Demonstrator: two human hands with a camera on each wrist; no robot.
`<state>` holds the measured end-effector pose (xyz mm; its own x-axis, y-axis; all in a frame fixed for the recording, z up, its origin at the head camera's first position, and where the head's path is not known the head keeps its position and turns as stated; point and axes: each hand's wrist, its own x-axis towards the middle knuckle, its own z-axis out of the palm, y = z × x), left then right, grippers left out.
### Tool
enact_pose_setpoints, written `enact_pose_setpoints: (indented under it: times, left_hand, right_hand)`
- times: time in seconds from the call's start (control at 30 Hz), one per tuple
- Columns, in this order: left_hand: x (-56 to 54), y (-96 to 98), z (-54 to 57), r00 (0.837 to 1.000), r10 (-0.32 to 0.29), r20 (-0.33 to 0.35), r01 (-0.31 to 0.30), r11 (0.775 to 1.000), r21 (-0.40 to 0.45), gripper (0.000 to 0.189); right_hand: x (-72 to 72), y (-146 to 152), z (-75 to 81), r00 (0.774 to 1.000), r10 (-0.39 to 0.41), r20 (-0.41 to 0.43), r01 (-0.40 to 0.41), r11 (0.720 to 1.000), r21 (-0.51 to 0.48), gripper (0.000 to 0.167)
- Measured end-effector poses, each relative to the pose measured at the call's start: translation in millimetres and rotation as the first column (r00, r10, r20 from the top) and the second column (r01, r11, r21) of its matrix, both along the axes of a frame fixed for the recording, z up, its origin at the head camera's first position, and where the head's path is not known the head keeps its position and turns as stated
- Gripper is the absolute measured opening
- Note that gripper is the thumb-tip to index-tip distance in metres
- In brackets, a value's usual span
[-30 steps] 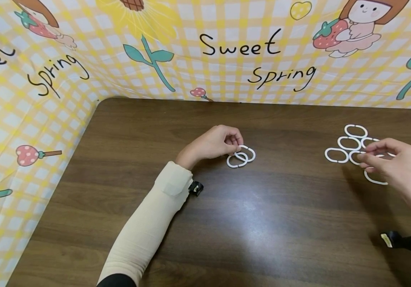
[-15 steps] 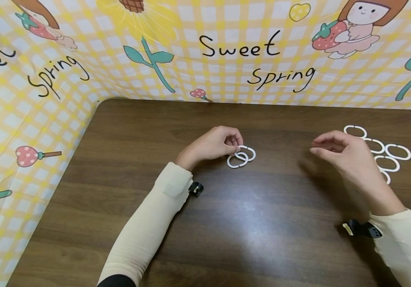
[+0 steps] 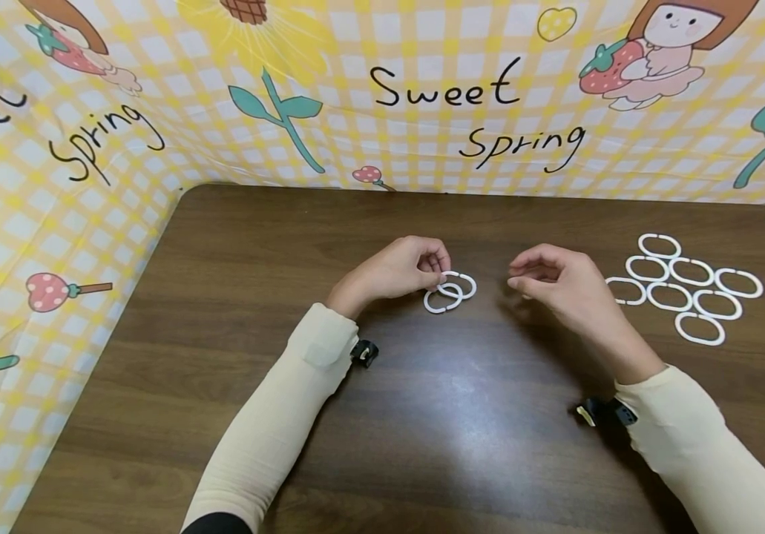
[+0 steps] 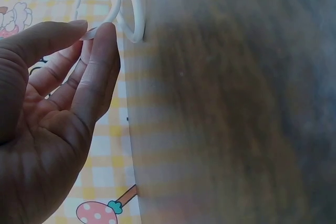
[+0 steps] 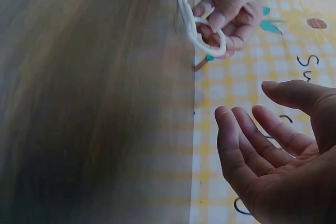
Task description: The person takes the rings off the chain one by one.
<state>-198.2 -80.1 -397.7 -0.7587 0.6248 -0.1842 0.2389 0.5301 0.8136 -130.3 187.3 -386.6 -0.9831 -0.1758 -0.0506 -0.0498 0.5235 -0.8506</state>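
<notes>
My left hand (image 3: pixel 398 268) pinches a white open-ended ring (image 3: pixel 474 287) between thumb and forefinger. Linked through it is a second white ring (image 3: pixel 442 311), which hangs low at the table. The right wrist view shows the pinched ring (image 5: pixel 222 43) with its partner (image 5: pixel 184 15) beside it. To the right, my right hand (image 3: pixel 576 289) hovers over the table with thumb and fingers parted, and nothing shows between them. Farther right lie several loose white rings (image 3: pixel 700 343), close together; the right hand partly overlaps the leftmost.
The brown wooden table (image 3: pixel 502 452) has a rounded far left corner. A yellow checked cloth (image 3: pixel 422 44) with printed drawings hangs along the back and left sides. Each wrist carries a small black camera mount (image 3: pixel 365 353).
My right hand has moved left from above the loose rings toward the left hand, uncovering most of them. The left hand keeps its pinch on the ring, almost still.
</notes>
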Motion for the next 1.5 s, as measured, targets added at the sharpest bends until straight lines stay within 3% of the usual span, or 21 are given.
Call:
enact_pose_setpoints:
  times: [0.57, 0.87, 1.5]
  left_hand:
    - [-0.6, -0.7, -3.5, 1.0, 0.001, 0.002, -0.001, 1.0, 0.011, 0.007]
    - [0.5, -0.2, -3.0, 1.0, 0.001, 0.008, -0.002, 1.0, 0.018, 0.007]
    - [-0.6, 0.4, 0.3, 0.999, -0.016, 0.03, 0.015, 1.0, 0.017, 0.011]
  right_hand:
    - [-9.6, -34, -15.5, 0.984, 0.059, 0.166, -0.017, 0.97, -0.242, 0.022]
    - [-12.6, -44, -19.9, 0.976, 0.055, 0.213, -0.003, 0.972, -0.234, 0.02]
    - [-13.7, -47, -16.8, 0.977, 0.045, 0.21, 0.006, 0.971, -0.237, 0.016]
